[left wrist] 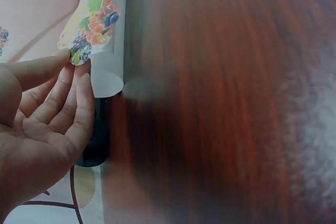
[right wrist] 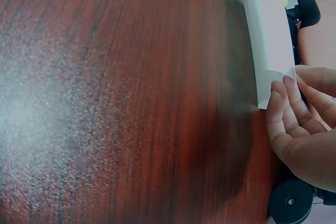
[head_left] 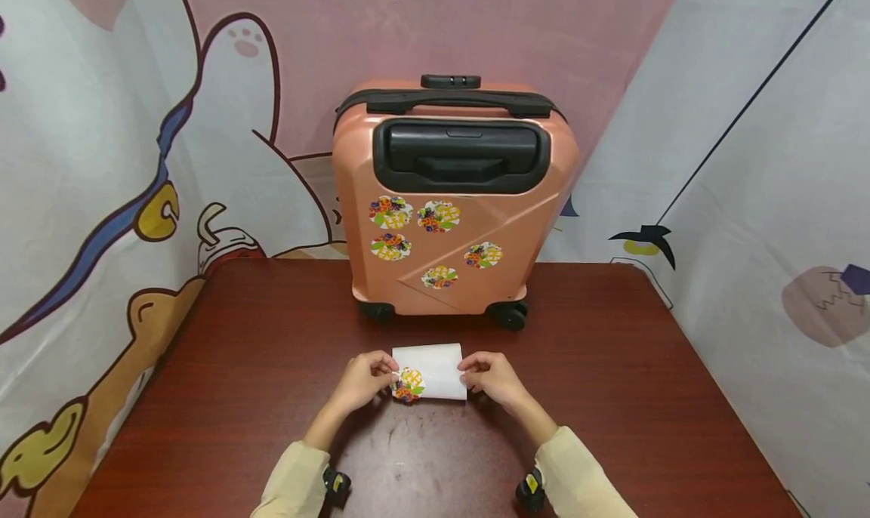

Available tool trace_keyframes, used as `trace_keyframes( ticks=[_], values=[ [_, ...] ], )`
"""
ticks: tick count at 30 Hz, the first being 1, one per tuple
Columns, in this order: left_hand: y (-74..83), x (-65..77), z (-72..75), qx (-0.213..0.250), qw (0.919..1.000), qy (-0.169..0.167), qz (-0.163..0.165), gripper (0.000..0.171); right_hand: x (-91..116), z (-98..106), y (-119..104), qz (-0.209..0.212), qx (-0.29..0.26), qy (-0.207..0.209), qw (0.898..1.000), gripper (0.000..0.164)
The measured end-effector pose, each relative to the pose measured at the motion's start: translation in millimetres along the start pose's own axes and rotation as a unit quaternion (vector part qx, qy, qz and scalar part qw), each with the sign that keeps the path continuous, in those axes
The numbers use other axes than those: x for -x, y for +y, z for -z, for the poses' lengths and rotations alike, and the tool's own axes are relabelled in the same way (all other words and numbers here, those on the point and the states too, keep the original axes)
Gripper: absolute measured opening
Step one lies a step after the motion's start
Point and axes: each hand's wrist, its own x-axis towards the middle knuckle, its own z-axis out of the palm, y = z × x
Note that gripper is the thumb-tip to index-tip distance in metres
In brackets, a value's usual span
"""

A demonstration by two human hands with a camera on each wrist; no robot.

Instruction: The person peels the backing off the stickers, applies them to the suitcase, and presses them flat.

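Observation:
A curved white sheet of backing paper [head_left: 440, 368] is held above the table between both hands. On its left end sits a round fruit-print sticker [head_left: 409, 386], whose lower edge sticks out past the paper. My left hand [head_left: 365, 380] pinches the sticker's edge between thumb and fingertips, as the left wrist view shows with the sticker [left wrist: 94, 24] partly off the curled paper. At the other end, my right hand [head_left: 498, 380] pinches the paper's right edge. Behind them an orange suitcase [head_left: 469, 223] stands upright, bearing several similar fruit stickers [head_left: 438, 217] on its front.
The suitcase's black wheels [head_left: 510, 316] rest near the far edge of the brown wooden table [head_left: 238, 367]. A cartoon-printed cloth [head_left: 272, 110] hangs behind and at both sides. Black straps with small devices [head_left: 530, 491] are on both wrists.

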Motion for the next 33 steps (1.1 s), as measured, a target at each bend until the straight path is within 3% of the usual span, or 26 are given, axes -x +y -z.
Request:
trace_keyframes(
  ticks=[10,21,26,33],
  values=[
    [5.8,-3.8,1.5,-0.007,0.9999,0.008,-0.011,0.007,11.3,1.0,-30.9,0.020,-0.009,0.002,1.000,0.015],
    [18.4,-7.5,5.9,0.004,0.9996,0.022,-0.016,0.008,-2.1,10.2,-8.7,0.030,-0.034,0.014,0.999,0.015],
    [24.1,-10.8,7.6,0.026,0.9988,0.038,-0.015,0.008,-3.1,12.2,-11.8,0.062,-0.042,0.025,0.997,0.013],
    [28.7,-12.1,6.2,0.047,0.9975,0.045,-0.027,0.009,1.5,15.3,-26.5,0.039,-0.044,0.023,0.998,0.016]
  ],
)
